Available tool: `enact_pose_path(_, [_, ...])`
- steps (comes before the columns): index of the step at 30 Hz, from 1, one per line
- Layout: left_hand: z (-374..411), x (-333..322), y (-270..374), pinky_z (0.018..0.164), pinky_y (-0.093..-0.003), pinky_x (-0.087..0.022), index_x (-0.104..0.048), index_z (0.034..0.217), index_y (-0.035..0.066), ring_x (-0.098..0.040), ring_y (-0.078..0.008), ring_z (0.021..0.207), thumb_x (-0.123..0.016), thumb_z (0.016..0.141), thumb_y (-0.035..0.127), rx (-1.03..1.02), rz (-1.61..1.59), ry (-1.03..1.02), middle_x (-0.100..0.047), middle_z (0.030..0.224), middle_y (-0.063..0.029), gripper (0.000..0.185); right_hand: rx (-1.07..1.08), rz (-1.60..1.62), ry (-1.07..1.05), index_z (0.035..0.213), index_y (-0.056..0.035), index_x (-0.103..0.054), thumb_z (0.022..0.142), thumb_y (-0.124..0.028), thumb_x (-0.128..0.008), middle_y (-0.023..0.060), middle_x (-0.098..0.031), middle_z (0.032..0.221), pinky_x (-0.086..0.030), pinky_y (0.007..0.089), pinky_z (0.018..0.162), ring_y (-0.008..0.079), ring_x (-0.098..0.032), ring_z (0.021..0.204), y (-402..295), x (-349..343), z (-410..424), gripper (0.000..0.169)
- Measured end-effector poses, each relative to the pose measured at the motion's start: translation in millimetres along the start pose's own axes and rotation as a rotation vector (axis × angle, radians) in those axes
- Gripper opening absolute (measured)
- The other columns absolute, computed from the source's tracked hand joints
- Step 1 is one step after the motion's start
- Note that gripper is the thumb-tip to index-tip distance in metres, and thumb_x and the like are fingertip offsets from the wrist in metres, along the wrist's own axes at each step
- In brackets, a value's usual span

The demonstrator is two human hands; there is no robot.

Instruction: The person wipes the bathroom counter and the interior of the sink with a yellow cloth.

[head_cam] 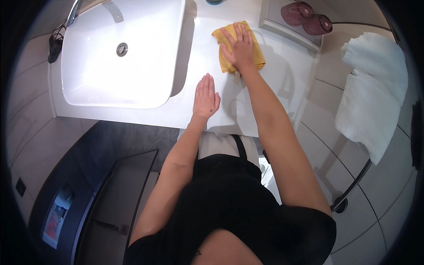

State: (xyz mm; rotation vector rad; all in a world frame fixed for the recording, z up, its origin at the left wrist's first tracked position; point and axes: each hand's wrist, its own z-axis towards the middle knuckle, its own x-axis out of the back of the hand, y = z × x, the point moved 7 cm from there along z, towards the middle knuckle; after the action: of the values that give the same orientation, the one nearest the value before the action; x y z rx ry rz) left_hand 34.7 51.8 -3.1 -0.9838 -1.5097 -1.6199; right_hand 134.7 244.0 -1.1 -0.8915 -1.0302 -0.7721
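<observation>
My right hand (238, 48) lies flat with spread fingers on a folded yellow cloth (225, 64), pressing it against the white countertop (205, 39) right of the basin. A small tag sticks out from the cloth's near edge. Palm down on the bare counter, nearer to me and to the left, rests my left hand (207, 96), its fingers together and straight, with a ring on one of them. It touches no other object. The white rectangular washbasin (149, 66) with a round metal drain (122, 49) stands to the left of both hands.
A metal faucet (73, 13) rises at the basin's far left, near a black corded device (55, 48). Two dark red cups (306, 18) sit on a tray-like stand (288, 31) at the back right. White towels (371, 96) hang on a wall rail (357, 177) at the right.
</observation>
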Motion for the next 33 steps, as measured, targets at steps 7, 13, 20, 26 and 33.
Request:
enact_pose_path(7, [0,4,1,0.117,-0.0476,-0.027,-0.035,0.142,-0.010,-0.033,-0.0389,0.139,-0.052,0.087,0.019,-0.011,-0.015,0.011,-0.034,0.150,-0.0250,0.065,0.005,0.062,0.082,0.147,-0.0294,-0.043,0.093,-0.051,-0.051,0.0107,-0.032,0.157,-0.014,0.0475,0.121,0.0291,-0.025,0.147,19,-15,36,0.059])
enact_pose_path(13, [4,12,7,0.113,-0.0474,-0.034,-0.041,0.138,-0.010,-0.041,-0.0388,0.132,-0.056,0.084,0.015,-0.062,-0.029,0.132,-0.041,0.144,-0.0251,0.062,-0.023,0.057,0.013,0.146,-0.0028,-0.040,0.094,-0.038,-0.047,0.0231,-0.030,0.155,-0.012,0.0482,0.122,0.0389,-0.021,0.146,13,-6,32,0.063])
enact_pose_path(20, [-7,23,-3,0.110,-0.0473,-0.035,-0.046,0.136,-0.005,-0.044,-0.0382,0.129,-0.053,0.085,0.009,-0.032,-0.128,0.284,-0.047,0.136,-0.0229,0.053,0.045,-0.105,-0.042,0.147,-0.0218,-0.044,0.096,-0.050,-0.046,0.0130,-0.028,0.159,-0.015,0.0498,0.120,0.0319,-0.023,0.148,-34,-9,-48,0.059])
enact_pose_path(26, [-14,59,-28,0.091,-0.0467,-0.042,-0.058,0.108,0.001,-0.055,-0.0349,0.102,-0.054,0.085,0.008,0.040,-0.111,0.458,-0.058,0.106,-0.0164,0.025,0.137,0.035,-0.152,0.147,-0.0255,-0.046,0.096,-0.049,-0.045,0.0153,-0.028,0.158,-0.010,0.0492,0.121,0.0314,-0.019,0.149,-95,9,-129,0.056])
enact_pose_path(33, [-48,62,-78,0.076,-0.0448,-0.045,-0.055,0.085,0.004,-0.056,-0.0349,0.082,-0.053,0.090,0.012,0.073,-0.012,0.329,-0.057,0.082,-0.0158,0.009,0.247,0.097,-0.210,0.139,-0.0293,-0.055,0.098,-0.047,-0.047,0.0130,-0.031,0.157,-0.014,0.0470,0.121,0.0292,-0.024,0.147,-161,18,-165,0.046])
